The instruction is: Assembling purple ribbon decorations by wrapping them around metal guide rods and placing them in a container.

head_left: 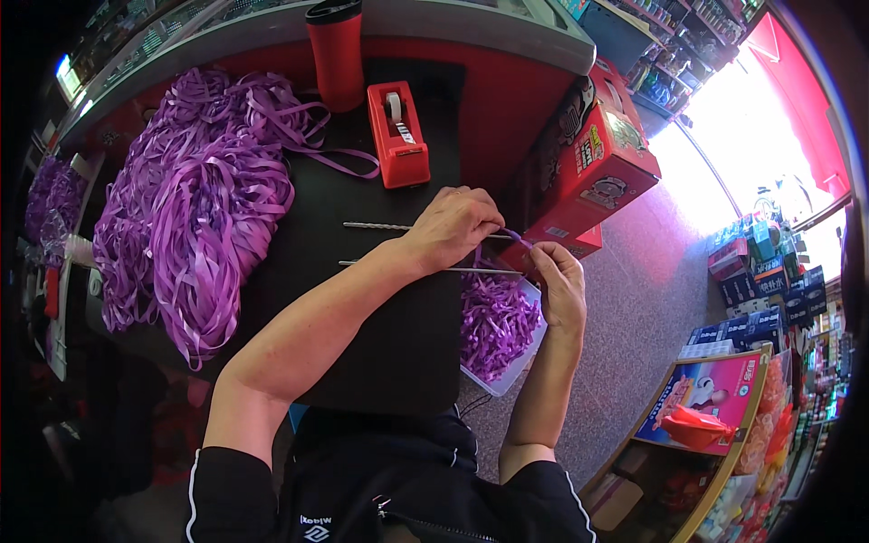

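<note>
A short piece of purple ribbon point(517, 238) stretches between my hands beyond the right edge of the black table. My left hand point(457, 224) is closed over the far thin metal rod, its fingertips at the ribbon; the exact grip is partly hidden. My right hand point(559, 282) pinches the ribbon's other end between thumb and fingers. The far metal rod point(376, 226) looks twisted, while the near metal rod point(489, 271) runs under my left wrist and ends close to my right hand. Below them sits a white tub point(527, 348) heaped with cut purple ribbon pieces point(493, 326).
A large pile of purple ribbon point(213, 195) covers the left of the black table point(380, 335). A red tape dispenser point(398, 136) and a red tumbler point(337, 59) stand at the back. Red boxes point(588, 154) are stacked beyond the table; a display case point(697, 425) stands lower right.
</note>
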A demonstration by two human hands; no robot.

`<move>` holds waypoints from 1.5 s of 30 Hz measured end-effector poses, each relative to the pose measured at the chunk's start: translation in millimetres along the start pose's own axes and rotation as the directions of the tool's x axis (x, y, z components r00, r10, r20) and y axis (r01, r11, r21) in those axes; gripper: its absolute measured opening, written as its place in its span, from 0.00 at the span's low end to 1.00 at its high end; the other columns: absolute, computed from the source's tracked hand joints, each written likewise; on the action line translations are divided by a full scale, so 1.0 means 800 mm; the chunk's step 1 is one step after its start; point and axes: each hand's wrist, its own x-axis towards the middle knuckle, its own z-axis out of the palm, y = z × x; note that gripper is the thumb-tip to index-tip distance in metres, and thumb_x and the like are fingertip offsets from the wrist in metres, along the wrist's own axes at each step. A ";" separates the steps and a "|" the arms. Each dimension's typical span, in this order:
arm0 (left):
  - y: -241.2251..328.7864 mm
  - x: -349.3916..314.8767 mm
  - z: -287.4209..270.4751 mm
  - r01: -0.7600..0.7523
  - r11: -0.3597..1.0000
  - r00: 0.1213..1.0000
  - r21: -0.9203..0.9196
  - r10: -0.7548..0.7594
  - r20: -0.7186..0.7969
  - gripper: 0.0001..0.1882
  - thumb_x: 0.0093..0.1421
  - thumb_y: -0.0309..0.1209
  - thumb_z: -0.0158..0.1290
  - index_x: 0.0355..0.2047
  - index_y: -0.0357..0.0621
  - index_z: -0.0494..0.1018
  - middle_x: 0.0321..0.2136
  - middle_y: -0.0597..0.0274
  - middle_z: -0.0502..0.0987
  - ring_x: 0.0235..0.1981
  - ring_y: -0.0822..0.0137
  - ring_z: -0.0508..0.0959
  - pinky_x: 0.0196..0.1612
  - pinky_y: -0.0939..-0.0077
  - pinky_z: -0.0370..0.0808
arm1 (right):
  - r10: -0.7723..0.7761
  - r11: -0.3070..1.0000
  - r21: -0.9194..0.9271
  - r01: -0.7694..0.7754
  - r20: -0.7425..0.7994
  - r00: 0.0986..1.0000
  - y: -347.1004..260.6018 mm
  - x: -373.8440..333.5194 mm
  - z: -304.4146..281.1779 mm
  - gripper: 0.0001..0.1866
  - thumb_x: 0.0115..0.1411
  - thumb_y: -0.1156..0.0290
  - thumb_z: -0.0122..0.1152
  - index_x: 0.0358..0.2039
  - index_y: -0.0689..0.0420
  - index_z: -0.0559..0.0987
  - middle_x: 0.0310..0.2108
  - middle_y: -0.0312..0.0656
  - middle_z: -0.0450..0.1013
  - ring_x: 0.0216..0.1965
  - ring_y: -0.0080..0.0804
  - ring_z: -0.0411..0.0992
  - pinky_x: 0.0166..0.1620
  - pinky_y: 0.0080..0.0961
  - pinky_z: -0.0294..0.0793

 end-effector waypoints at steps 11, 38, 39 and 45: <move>0.007 0.005 -0.019 0.255 0.920 0.965 -0.298 -0.223 0.138 0.07 0.54 0.28 0.56 0.32 0.39 0.79 0.32 0.54 0.76 0.39 0.56 0.75 0.43 0.66 0.71 | -0.053 0.995 -0.091 0.037 -0.176 0.983 -0.013 0.003 0.018 0.08 0.59 0.73 0.61 0.37 0.64 0.80 0.31 0.36 0.77 0.31 0.19 0.72 0.37 0.16 0.71; 0.007 0.005 -0.025 0.192 0.938 0.981 -0.288 -0.172 0.092 0.06 0.52 0.22 0.56 0.31 0.37 0.76 0.31 0.55 0.75 0.32 0.63 0.78 0.37 0.71 0.74 | -0.096 0.945 -0.325 0.044 -0.145 0.985 -0.018 0.001 0.043 0.09 0.55 0.74 0.65 0.36 0.63 0.82 0.27 0.32 0.76 0.31 0.16 0.71 0.37 0.16 0.70; 0.007 0.004 -0.026 0.235 0.911 0.972 -0.338 -0.212 0.104 0.06 0.53 0.23 0.57 0.32 0.36 0.77 0.31 0.55 0.76 0.33 0.64 0.79 0.37 0.72 0.74 | -0.098 0.944 -0.327 0.046 -0.144 0.985 -0.020 0.000 0.044 0.09 0.55 0.74 0.65 0.36 0.63 0.82 0.27 0.32 0.76 0.31 0.16 0.71 0.37 0.16 0.70; 0.001 0.000 -0.025 0.254 0.873 0.967 -0.415 -0.234 0.100 0.08 0.56 0.25 0.56 0.35 0.36 0.78 0.32 0.56 0.77 0.34 0.64 0.79 0.38 0.72 0.74 | -0.131 0.957 -0.278 0.078 -0.176 0.976 -0.024 -0.001 0.041 0.08 0.57 0.73 0.64 0.35 0.63 0.82 0.28 0.32 0.76 0.30 0.16 0.70 0.38 0.15 0.69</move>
